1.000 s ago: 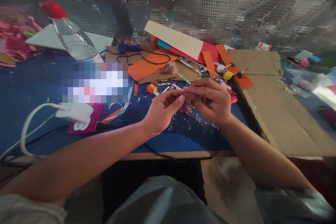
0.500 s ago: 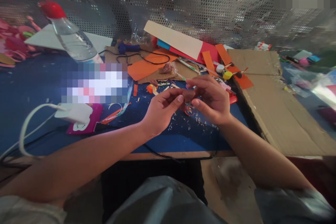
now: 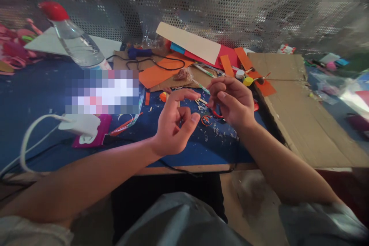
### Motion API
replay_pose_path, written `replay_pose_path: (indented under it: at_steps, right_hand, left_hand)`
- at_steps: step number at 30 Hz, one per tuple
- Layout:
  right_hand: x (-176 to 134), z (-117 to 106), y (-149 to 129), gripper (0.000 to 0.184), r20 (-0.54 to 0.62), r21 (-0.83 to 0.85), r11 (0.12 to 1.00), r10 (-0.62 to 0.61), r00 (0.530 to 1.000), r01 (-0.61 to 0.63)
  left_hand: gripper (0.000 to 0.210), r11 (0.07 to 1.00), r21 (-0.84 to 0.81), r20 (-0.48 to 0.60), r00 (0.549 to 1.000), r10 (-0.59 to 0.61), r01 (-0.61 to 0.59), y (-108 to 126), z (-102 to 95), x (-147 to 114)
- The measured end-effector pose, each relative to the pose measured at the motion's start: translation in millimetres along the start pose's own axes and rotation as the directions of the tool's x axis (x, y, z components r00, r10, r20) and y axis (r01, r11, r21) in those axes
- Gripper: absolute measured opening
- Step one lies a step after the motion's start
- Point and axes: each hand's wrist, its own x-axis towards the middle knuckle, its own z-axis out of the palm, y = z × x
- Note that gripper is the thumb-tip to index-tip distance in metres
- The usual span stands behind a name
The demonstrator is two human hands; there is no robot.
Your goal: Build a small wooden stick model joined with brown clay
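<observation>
My left hand [image 3: 175, 128] is raised above the blue tabletop [image 3: 184, 157], with the index finger stretched out and the thumb apart from it. Nothing shows between them. My right hand [image 3: 235, 102] hovers to its right, fingers curled in toward the thumb. Whatever is between those fingertips, if anything, is too small or hidden to make out. Below and between the hands lies a small orange ring-shaped piece [image 3: 206, 120]. White shavings [image 3: 220, 135] are scattered around it. A red curved object [image 3: 216, 113] shows partly behind my right hand.
At left stand a red-capped bottle [image 3: 82, 46] and a white charger [image 3: 80, 125] on a magenta power block [image 3: 107, 125]. Orange paper [image 3: 161, 71], a cream sheet [image 3: 187, 42] and a yellow cap [image 3: 248, 81] lie farther back. Flat cardboard [image 3: 305, 119] covers the right side.
My hands have moved apart from a small brownish piece they were handling together. The left index finger has straightened and its thumb dropped away; the right fingers have curled in.
</observation>
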Motion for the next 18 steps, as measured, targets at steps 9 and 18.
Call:
replay_pose_path:
  at_steps: [9,18]
  right_hand:
    - [11.3,-7.5,12.9,0.044,0.138,-0.011,0.99,0.143,0.98,-0.143]
    - [4.6,5.0,17.9,0.031,0.178,-0.244,0.95,0.241,0.954,-0.194]
  left_hand:
    - [0.022,0.91,0.211,-0.101,0.918,0.383,-0.356,5.7,-25.5,64.1]
    - [0.063,0.477,0.755,0.597,0.773,-0.215,-0.45,31.2,-84.2,94.8]
